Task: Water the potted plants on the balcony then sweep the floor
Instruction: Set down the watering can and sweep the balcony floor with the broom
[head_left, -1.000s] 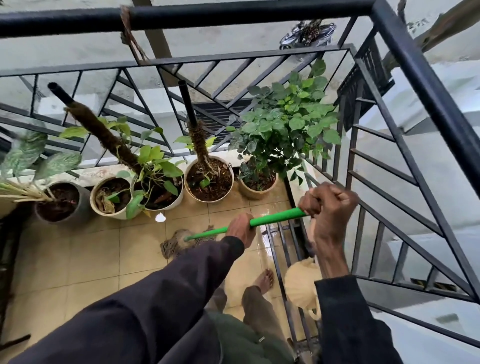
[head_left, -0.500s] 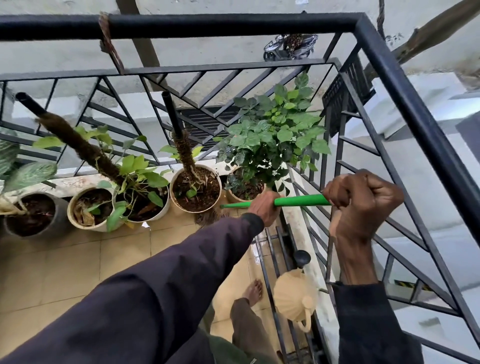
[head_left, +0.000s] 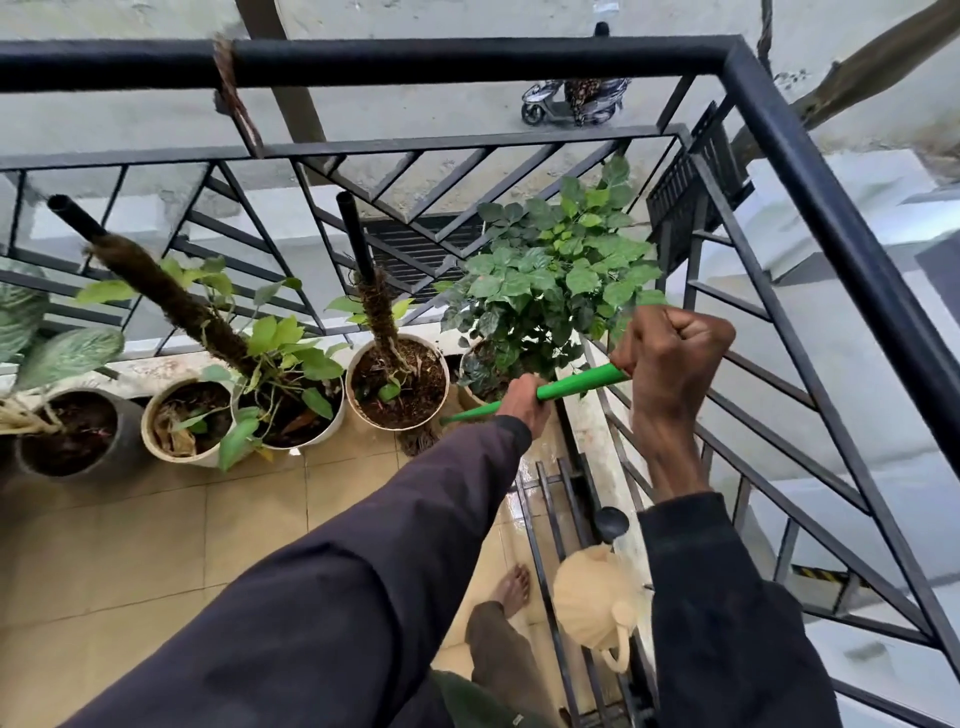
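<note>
Both hands grip a green broom handle (head_left: 574, 387). My left hand (head_left: 524, 400) holds it low down, and my right hand (head_left: 670, 353) is wrapped round its top end. The brown broom head (head_left: 418, 441) rests on the tiles just in front of the cream pot with the mossy pole (head_left: 397, 382). Several potted plants stand in a row along the railing: a bushy green one (head_left: 550, 280) in the corner, a leafy one in a white pot (head_left: 291, 405), a cream pot (head_left: 182, 421) and a grey pot (head_left: 72, 431).
A cream watering can (head_left: 597, 597) sits on the ledge at right, below my right arm. Black metal railing (head_left: 810, 171) encloses the balcony on the far and right sides. Beige floor tiles (head_left: 130, 545) spread to the left. My bare foot (head_left: 514, 590) stands beside a metal rack (head_left: 550, 514).
The broom head has travelled from the open tiles up to the foot of the pots. Both hands moved forward and up with the handle, keeping their grip.
</note>
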